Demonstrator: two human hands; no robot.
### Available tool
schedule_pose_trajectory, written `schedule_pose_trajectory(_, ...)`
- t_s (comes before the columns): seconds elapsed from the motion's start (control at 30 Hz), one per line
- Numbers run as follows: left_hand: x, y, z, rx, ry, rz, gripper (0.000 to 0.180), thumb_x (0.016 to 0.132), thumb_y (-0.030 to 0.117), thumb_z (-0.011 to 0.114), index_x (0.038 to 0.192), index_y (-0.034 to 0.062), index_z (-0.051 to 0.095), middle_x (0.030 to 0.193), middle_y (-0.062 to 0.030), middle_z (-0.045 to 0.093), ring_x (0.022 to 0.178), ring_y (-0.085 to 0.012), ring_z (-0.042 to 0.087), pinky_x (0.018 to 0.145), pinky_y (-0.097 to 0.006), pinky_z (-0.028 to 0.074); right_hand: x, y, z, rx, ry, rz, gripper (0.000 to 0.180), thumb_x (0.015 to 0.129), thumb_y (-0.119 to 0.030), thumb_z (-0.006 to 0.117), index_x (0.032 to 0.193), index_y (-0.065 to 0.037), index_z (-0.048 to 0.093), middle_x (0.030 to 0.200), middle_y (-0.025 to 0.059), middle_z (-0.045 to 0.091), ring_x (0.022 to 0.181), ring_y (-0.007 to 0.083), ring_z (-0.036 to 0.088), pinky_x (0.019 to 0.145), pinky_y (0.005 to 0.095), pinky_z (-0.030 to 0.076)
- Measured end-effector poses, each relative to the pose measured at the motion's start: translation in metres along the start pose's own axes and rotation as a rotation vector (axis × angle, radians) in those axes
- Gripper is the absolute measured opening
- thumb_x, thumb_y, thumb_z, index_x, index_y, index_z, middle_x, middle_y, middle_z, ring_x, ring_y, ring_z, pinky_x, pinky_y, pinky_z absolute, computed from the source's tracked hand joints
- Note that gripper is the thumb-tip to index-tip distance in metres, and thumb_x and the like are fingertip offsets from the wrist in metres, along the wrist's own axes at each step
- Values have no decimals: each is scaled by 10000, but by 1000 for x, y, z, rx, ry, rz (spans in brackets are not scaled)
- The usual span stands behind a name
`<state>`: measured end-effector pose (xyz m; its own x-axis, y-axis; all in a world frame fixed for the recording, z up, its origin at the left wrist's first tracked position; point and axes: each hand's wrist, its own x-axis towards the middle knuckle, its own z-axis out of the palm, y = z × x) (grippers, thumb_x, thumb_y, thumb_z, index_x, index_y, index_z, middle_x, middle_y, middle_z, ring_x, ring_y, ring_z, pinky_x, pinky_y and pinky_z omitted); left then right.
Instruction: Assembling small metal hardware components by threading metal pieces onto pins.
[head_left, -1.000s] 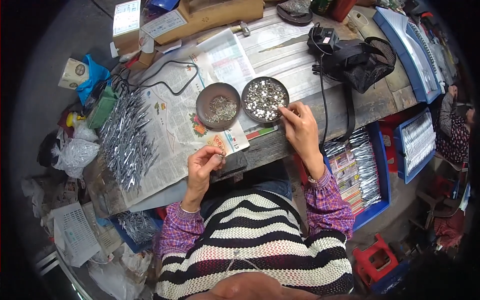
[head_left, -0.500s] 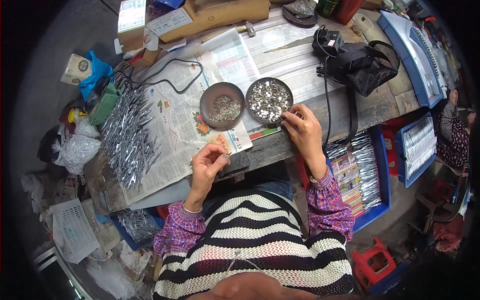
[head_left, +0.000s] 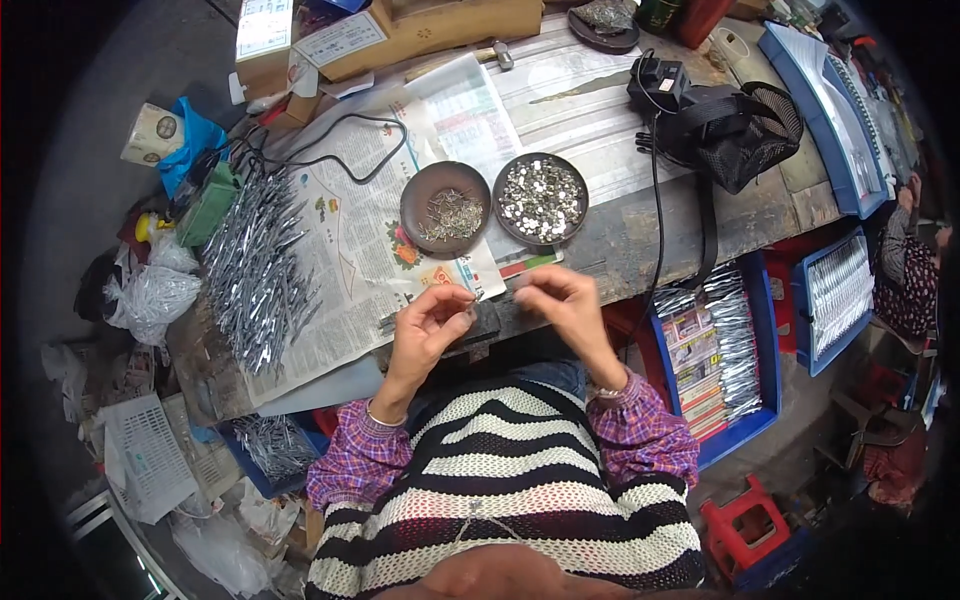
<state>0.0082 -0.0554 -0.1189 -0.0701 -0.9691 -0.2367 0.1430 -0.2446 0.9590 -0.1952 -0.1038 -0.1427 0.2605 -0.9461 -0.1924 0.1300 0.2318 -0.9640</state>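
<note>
Now the right hand (head_left: 560, 300) has come away from the dish of shiny round pieces (head_left: 541, 198), where its fingertips sat a moment ago, and it has drawn in toward the table edge (head_left: 600, 262), level with the left hand (head_left: 432, 315). The two hands are closer together than before, facing each other just above the front edge of the bench, near but not touching.

Left hand first: fingers curled in, thumb and forefinger pressed together on a small thin metal piece (head_left: 472, 301) that pokes out toward the right. It is too small to say just what kind of part it is. The hand hovers over the lower corner of the newspaper (head_left: 350, 250) spread on the bench.

Right hand: fingers bunched, tips drawn together in a pinch aimed at the left hand. Whether something sits between those fingertips, I cannot tell; it is hidden by the fingers themselves.

Just beyond the hands, two round brown dishes stand side by side, nearly touching: the left dish of thin pins (head_left: 446, 208), and the right one full of the shiny round pieces. Farther left on the newspaper lies a big heap of silvery metal strips (head_left: 255, 270). Off to the right, a black mesh bag (head_left: 735, 130) sits on the bench.
</note>
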Motion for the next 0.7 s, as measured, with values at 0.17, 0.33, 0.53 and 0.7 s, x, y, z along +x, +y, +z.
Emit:
schedule_pose_trajectory(0.17, -1, 1, 3, 10, -26, 14, 231, 837, 27, 614, 1064, 2, 579, 892, -25, 609, 760, -58, 540, 653, -182, 416, -12, 12, 25, 198, -127, 139, 115, 824, -73, 660, 908, 4, 663, 768, 4, 640, 656, 52, 557, 584, 191, 451)
schedule_pose_trajectory(0.33, -4, -2, 1, 56, -21, 30, 231, 845, 15, 610, 1074, -6, 587, 929, -23, 616, 798, -65, 560, 685, -185, 434, -13, 15, 31, 320, -123, 203, 147, 828, -79, 660, 938, 17, 656, 763, 9, 632, 651, 58, 557, 583, 193, 457)
schedule_pose_trajectory(0.53, -3, -1, 3, 165, -8, 143, 210, 837, -14, 595, 1046, -22, 607, 922, -38, 614, 817, -80, 570, 721, -201, 449, -13, 15, 32, 341, -113, 225, 152, 830, -82, 659, 941, 22, 655, 759, 11, 629, 648, 55, 560, 581, 193, 463)
schedule_pose_trajectory(0.7, -4, 4, 6, 415, 58, 198, 208, 783, -44, 611, 978, 13, 657, 899, -80, 619, 797, -148, 610, 705, -251, 484, -13, 14, 34, 316, -89, 218, 154, 831, -83, 658, 940, 26, 656, 749, 10, 630, 651, 53, 566, 584, 191, 467)
